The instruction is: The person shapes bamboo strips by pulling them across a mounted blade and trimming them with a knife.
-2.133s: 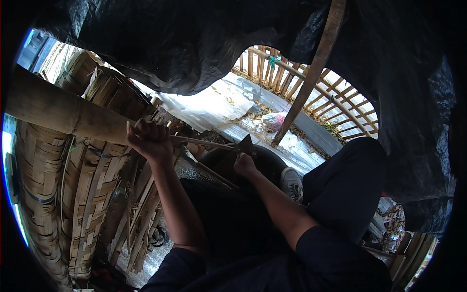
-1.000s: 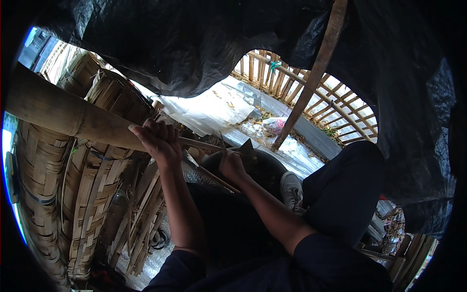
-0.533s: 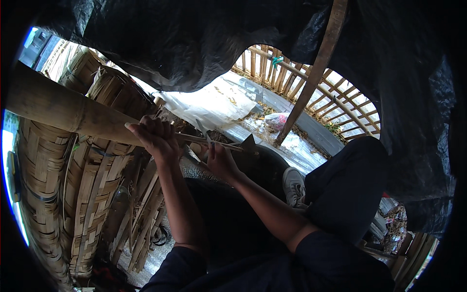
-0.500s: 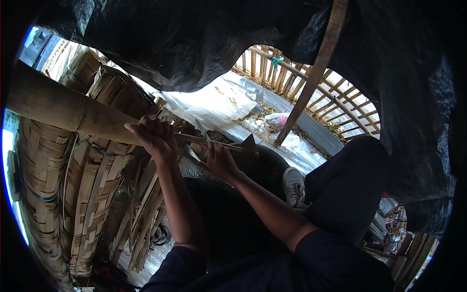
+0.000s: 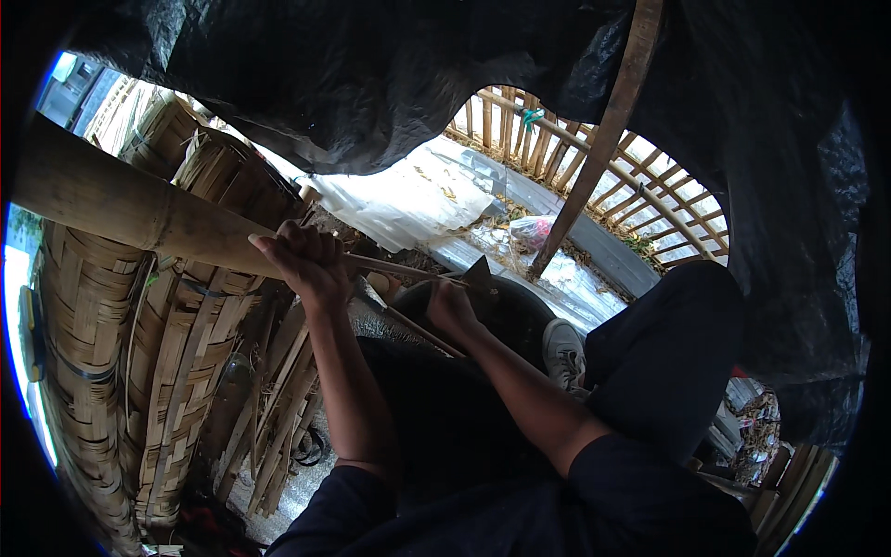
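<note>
A thick bamboo pole (image 5: 200, 226) slants in from the left, its near end reaching my left hand (image 5: 311, 265). That hand is a fist with the thumb against the pole. Out of its right side runs a thin bamboo strip (image 5: 394, 267), whose far part passes over the fingers of my right hand (image 5: 452, 306). My right hand is closed too, apparently round a small knife; its blade hardly shows now. Just past these fingers stands a dark triangular piece (image 5: 478, 273), by the rim of a round black tub (image 5: 520, 306).
Tall woven bamboo baskets (image 5: 83, 343) stand at the left, with split bamboo pieces (image 5: 278, 436) beside them. Black plastic sheeting (image 5: 353, 84) hangs overhead. A slanted wooden post (image 5: 599, 139) stands before a bamboo fence (image 5: 640, 195). My shoe (image 5: 562, 353) is beside the tub.
My right hand has slid to the right along the strip, away from my left hand. The pale blade visible at its fingers before is now mostly hidden. My left hand has shifted slightly right.
</note>
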### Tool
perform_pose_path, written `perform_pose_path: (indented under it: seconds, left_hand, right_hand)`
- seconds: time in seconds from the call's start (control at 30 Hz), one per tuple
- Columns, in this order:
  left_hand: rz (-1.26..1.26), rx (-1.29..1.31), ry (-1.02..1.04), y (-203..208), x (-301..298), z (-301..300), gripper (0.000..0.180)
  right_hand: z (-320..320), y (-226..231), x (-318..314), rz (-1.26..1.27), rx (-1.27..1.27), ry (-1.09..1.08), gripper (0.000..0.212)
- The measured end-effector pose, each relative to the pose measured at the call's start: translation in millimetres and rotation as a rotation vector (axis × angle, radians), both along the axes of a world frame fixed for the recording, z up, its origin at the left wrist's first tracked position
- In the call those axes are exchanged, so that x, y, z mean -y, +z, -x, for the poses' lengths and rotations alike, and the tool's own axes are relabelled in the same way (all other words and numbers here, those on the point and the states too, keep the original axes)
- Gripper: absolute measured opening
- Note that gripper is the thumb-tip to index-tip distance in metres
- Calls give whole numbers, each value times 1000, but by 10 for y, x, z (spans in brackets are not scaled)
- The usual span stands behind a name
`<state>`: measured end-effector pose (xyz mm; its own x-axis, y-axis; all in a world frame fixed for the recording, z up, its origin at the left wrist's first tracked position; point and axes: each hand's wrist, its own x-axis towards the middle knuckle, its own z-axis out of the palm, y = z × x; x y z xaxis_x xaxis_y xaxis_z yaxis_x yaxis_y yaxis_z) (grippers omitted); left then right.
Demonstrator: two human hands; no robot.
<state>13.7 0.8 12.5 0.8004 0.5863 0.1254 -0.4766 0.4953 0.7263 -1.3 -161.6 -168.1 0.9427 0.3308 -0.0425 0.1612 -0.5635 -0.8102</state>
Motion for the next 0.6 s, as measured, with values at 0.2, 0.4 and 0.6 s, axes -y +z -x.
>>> perform_pose_path:
  seconds: [0.2,0.4,0.6]
  left_hand:
    - [-36,35,-51,9,-39,75,54]
    - [-51,36,-24,-31,-181,115,58]
    - [-30,124,-166,-87,-47,20,57]
  right_hand:
    - [110,963,-377,-215,-49,42,29]
    - [90,429,-406,-119,182,55,29]
    - [-20,-610,278,162,-232,-32,29]
